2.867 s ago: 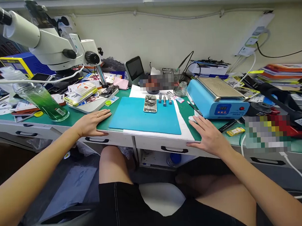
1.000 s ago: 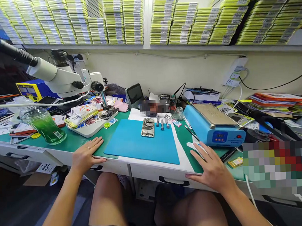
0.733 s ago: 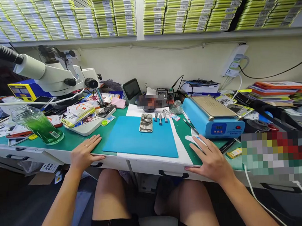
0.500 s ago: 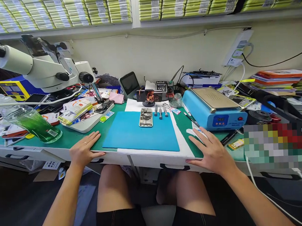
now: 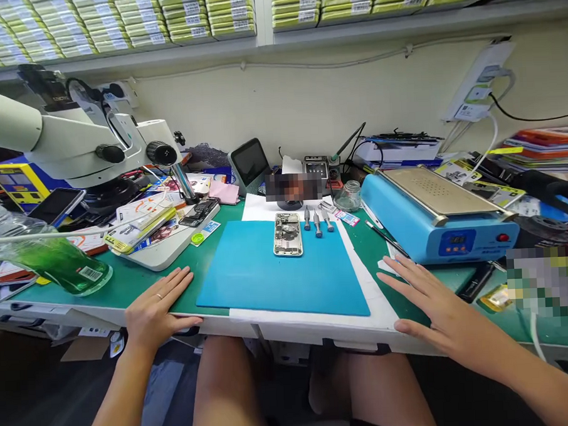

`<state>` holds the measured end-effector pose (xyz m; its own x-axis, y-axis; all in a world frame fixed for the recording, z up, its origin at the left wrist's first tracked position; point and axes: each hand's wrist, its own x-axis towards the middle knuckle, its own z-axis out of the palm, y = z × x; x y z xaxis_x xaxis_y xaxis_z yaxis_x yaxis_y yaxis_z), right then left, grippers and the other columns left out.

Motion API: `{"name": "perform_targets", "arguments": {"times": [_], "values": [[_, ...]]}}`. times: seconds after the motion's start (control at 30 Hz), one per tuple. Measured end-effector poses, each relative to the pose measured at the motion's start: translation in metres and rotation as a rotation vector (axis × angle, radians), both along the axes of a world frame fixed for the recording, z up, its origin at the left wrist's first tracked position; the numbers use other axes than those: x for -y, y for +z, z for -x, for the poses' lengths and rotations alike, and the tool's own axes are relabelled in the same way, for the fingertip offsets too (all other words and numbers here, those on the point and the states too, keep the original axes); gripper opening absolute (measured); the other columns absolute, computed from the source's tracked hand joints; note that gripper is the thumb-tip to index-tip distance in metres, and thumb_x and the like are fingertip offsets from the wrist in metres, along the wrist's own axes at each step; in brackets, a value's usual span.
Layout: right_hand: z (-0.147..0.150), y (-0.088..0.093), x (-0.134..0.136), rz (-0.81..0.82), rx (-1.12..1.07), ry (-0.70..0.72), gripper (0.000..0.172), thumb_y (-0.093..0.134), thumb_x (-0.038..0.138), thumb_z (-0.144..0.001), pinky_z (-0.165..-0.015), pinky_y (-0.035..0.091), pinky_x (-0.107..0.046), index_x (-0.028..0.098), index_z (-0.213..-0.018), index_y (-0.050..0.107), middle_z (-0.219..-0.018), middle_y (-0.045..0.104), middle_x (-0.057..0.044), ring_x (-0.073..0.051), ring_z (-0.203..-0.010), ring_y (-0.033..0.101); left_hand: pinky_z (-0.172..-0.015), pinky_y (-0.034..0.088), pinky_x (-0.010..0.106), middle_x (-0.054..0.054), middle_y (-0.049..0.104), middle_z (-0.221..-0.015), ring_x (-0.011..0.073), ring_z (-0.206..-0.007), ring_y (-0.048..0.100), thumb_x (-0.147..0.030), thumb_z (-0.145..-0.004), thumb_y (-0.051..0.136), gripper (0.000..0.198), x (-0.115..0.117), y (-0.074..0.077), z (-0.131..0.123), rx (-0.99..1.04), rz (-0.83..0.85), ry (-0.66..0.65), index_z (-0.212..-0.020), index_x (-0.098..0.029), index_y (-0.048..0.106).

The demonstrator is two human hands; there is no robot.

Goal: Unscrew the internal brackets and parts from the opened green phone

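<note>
My left hand [image 5: 156, 309] lies palm down on the bench's front edge, fingers spread, left of a blue work mat [image 5: 278, 288]. My right hand [image 5: 431, 304] rests on the edge to the mat's right, fingers apart, near a small white piece [image 5: 387, 266]. Neither holds anything. An opened phone [image 5: 287, 234] with its inner parts bare lies face up at the back of the mat. Three small screwdrivers [image 5: 318, 225] stand just right of it. Behind sits a round dark stand [image 5: 290, 204], with a blurred-out screen above it.
At left are a white microscope [image 5: 74, 143] and a bottle of green liquid [image 5: 74, 266]. A blue heating machine [image 5: 435, 222] stands at right, a pen-like tool [image 5: 386, 238] beside it. Behind the mat is a glass jar [image 5: 349, 196]. A shelf [image 5: 201, 48] with yellow packs hangs above.
The whole view has come closer and tilted slightly, so the bench looks larger and lower. Both hands stay resting at the bench edge; the phone and screwdrivers keep their places.
</note>
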<state>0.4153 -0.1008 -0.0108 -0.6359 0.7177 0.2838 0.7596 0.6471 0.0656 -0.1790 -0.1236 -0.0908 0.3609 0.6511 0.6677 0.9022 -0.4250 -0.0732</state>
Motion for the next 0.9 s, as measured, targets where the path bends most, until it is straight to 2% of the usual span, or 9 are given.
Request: {"name": "perform_targets", "arguments": {"times": [0.07, 0.2, 0.33, 0.43, 0.5, 0.57, 0.73, 0.8, 0.9], "values": [[0.006, 0.009, -0.011, 0.046, -0.03, -0.001, 0.066, 0.057, 0.058, -0.1, -0.109, 0.057, -0.061, 0.035, -0.16, 0.044, -0.169, 0.044, -0.008, -0.042, -0.15, 0.049, -0.113, 0.051, 0.052, 0.017, 0.067, -0.145, 0.0399, -0.129, 0.067, -0.082, -0.093, 0.054, 0.088, 0.0, -0.002, 0.0, -0.001, 0.004, 0.014, -0.157, -0.022, 0.05], [0.036, 0.029, -0.038, 0.047, -0.086, 0.085, 0.051, 0.056, 0.055, -0.102, -0.094, 0.066, -0.047, 0.031, -0.147, 0.062, -0.147, 0.069, -0.008, -0.033, -0.124, 0.073, -0.114, 0.051, 0.052, 0.014, 0.065, -0.148, 0.0417, -0.129, 0.068, -0.087, -0.089, 0.053, 0.098, 0.002, 0.001, 0.0, -0.03, 0.033, 0.02, -0.163, -0.024, 0.042], [0.073, 0.045, -0.069, 0.049, -0.087, 0.177, 0.037, 0.056, 0.046, -0.104, -0.089, 0.066, -0.04, 0.026, -0.132, 0.071, -0.131, 0.077, -0.008, -0.027, -0.114, 0.077, -0.113, 0.053, 0.053, 0.012, 0.064, -0.15, 0.0422, -0.128, 0.068, -0.087, -0.089, 0.052, 0.1, 0.005, 0.007, -0.004, -0.06, 0.043, 0.036, -0.166, -0.026, 0.036], [0.089, 0.05, -0.093, 0.045, -0.106, 0.183, 0.032, 0.054, 0.037, -0.106, -0.08, 0.065, -0.037, 0.022, -0.127, 0.073, -0.115, 0.081, -0.009, -0.024, -0.1, 0.079, -0.113, 0.053, 0.053, 0.013, 0.064, -0.149, 0.0426, -0.128, 0.068, -0.087, -0.089, 0.051, 0.1, 0.008, 0.009, -0.006, -0.086, 0.045, 0.046, -0.167, -0.026, 0.034], [0.093, 0.051, -0.11, 0.028, -0.123, 0.171, 0.031, 0.05, 0.029, -0.106, -0.072, 0.063, -0.036, 0.021, -0.123, 0.074, -0.103, 0.081, -0.008, -0.024, -0.09, 0.078, -0.113, 0.053, 0.055, 0.014, 0.064, -0.149, 0.0436, -0.127, 0.068, -0.088, -0.089, 0.051, 0.102, 0.008, 0.01, -0.007, -0.103, 0.047, 0.047, -0.167, -0.025, 0.034], [0.096, 0.049, -0.126, 0.009, -0.142, 0.156, 0.032, 0.047, 0.022, -0.105, -0.071, 0.062, -0.036, 0.021, -0.119, 0.075, -0.099, 0.08, -0.008, -0.024, -0.089, 0.077, -0.112, 0.054, 0.056, 0.016, 0.063, -0.151, 0.0448, -0.126, 0.068, -0.089, -0.088, 0.052, 0.104, 0.009, 0.011, -0.004, -0.117, 0.058, 0.048, -0.167, -0.023, 0.034], [0.106, 0.039, -0.156, -0.039, -0.203, 0.107, 0.029, 0.047, 0.019, -0.104, -0.081, 0.063, -0.041, 0.019, -0.111, 0.076, -0.105, 0.079, -0.01, -0.026, -0.098, 0.075, -0.109, 0.054, 0.059, 0.014, 0.061, -0.152, 0.0463, -0.131, 0.064, -0.083, -0.089, 0.056, 0.098, 0.012, 0.018, 0.001, -0.11, 0.103, -0.013, -0.167, -0.027, 0.035], [0.11, 0.033, -0.162, -0.063, -0.238, 0.095, 0.028, 0.048, 0.019, -0.104, -0.084, 0.063, -0.042, 0.017, -0.109, 0.075, -0.106, 0.079, -0.011, -0.027, -0.1, 0.074, -0.105, 0.055, 0.059, 0.014, 0.06, -0.153, 0.0441, -0.133, 0.062, -0.075, -0.1, 0.042, 0.079, 0.013, 0.03, -0.011, 0.032, 0.129, -0.064, -0.164, -0.029, 0.04], [0.114, 0.024, -0.166, -0.091, -0.296, 0.108, 0.026, 0.05, 0.019, -0.105, -0.084, 0.063, -0.043, 0.017, -0.11, 0.075, -0.105, 0.078, -0.011, -0.027, -0.099, 0.073, -0.09, 0.061, 0.054, 0.011, 0.076, -0.119, 0.0381, -0.114, 0.07, -0.065, -0.103, 0.044, 0.06, 0.002, 0.059, -0.055, 0.079, 0.065, -0.226, -0.151, -0.031, 0.057]]}}
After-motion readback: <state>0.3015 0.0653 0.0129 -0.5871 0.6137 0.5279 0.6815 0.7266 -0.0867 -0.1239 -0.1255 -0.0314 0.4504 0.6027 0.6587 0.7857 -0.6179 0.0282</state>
